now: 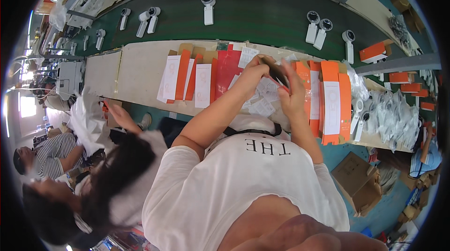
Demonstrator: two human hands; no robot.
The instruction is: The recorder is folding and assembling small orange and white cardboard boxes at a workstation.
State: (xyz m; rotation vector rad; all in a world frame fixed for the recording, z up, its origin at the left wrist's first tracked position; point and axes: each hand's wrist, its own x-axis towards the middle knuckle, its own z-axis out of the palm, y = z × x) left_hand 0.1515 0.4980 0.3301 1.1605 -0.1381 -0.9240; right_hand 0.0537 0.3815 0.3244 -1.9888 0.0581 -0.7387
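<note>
Above the work table, both my hands hold a small carton (277, 74), its brown inner side and a thin red edge showing. My left hand (257, 70) is closed round its left and upper end. On its right side, my right hand (294, 92) grips it with the thumb near the red edge. The fingers cover much of the carton, and I cannot tell what is inside it. Below my hands lie several printed paper slips (262, 106). Orange-and-white cartons (332, 103) stand close on the right, and more cartons (177, 77) stand to the left beside a red sheet (228, 70).
A green conveyor belt (262, 14) with several white handheld fans (208, 9) runs along the far side. Bagged fans (389, 115) pile up at the right. A grey metal bar (398, 67) crosses there. A co-worker (126, 171) is close on my left; an open cardboard box (358, 180) sits on the floor.
</note>
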